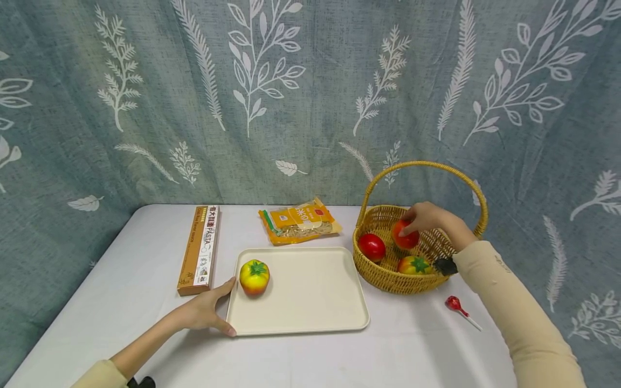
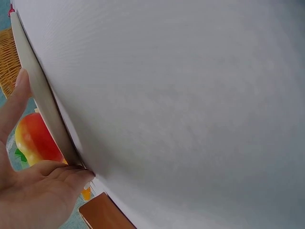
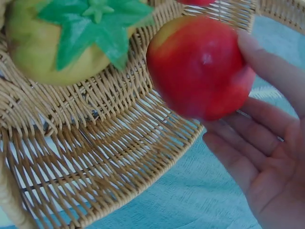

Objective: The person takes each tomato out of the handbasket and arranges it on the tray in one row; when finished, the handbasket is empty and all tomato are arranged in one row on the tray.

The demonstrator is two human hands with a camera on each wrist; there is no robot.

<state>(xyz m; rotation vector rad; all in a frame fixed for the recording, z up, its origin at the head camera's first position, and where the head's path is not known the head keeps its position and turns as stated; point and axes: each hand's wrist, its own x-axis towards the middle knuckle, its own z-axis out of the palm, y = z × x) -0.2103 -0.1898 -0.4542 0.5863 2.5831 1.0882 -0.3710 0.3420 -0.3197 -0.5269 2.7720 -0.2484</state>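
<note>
My right hand (image 1: 429,218) reaches into the wicker basket (image 1: 405,285) and grips a red apple (image 3: 200,69) with a yellowish patch, thumb on one side and fingers on the other. Below it in the basket lie another red fruit (image 1: 372,247) and a yellow-green persimmon-like fruit (image 1: 413,265) with a green leafy top. On the left, my left hand (image 1: 206,307) touches the left edge of a cream tray (image 1: 310,291), thumb and fingers spread apart along the rim. A similar yellow-red fruit (image 1: 254,278) sits at the tray's left end.
A pasta box (image 1: 199,250) lies left of the tray. Behind the tray is an orange-yellow food packet (image 1: 301,221). A red lollipop (image 1: 456,305) lies in front of the basket, to the right. The basket's tall handle (image 1: 422,163) arches above it, and a patterned curtain hangs behind.
</note>
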